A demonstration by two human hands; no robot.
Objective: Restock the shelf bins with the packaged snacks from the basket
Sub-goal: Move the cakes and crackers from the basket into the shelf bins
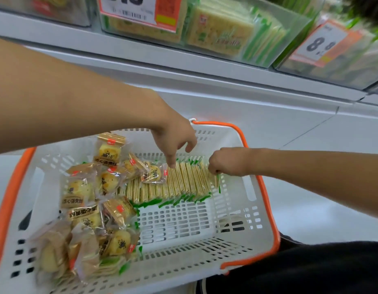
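A white basket (243, 200) with orange rim and handles sits low in front of me. Inside, a row of green-edged cracker packs (184, 181) stands on edge along the far side. Yellow egg-yolk pastry packs (94, 187) lie heaped on the left. My left hand (177, 136) reaches down from the upper left, with a fingertip touching the left end of the cracker row. At the row's right end, my right hand (224, 162) pinches the end packs with curled fingers. Above, a clear shelf bin (294, 35) holds the same green cracker packs.
Price tags (324, 43) hang on the bin fronts along the white shelf edge (184, 60). The near right half of the basket floor shows bare grid. My dark-clothed leg (311, 270) lies at the lower right, against the basket's corner.
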